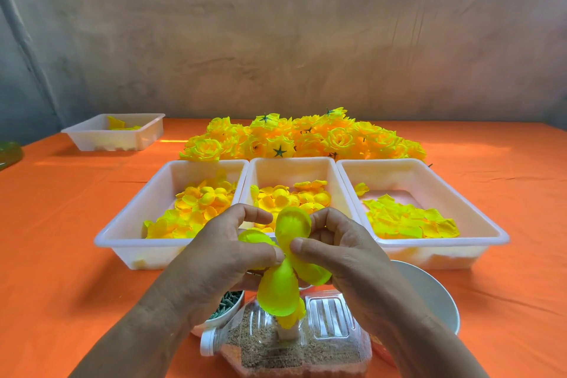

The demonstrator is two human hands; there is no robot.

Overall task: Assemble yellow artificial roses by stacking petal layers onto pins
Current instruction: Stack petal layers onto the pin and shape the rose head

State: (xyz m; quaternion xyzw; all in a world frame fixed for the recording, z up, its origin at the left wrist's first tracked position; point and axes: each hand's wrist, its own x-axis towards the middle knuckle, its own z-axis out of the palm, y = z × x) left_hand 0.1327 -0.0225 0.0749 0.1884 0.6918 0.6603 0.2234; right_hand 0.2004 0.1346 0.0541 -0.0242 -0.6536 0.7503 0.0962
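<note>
Orange table (61, 255) spread wide, a heap of finished yellow roses (303, 138) at the back. Three white petal trays sit in a row: left tray (138, 244), middle tray (291, 169), right tray (441, 244). In front of the middle one, left hand (221, 255) and right hand (346, 252) both pinch the yellow petal layer (279, 288) at its centre, held up over the sand-filled bottle (276, 344). Green pins (227, 305) lie in a small bowl beside the bottle.

view: head | faces forward, down | close above table (61, 255) | single camera
</note>
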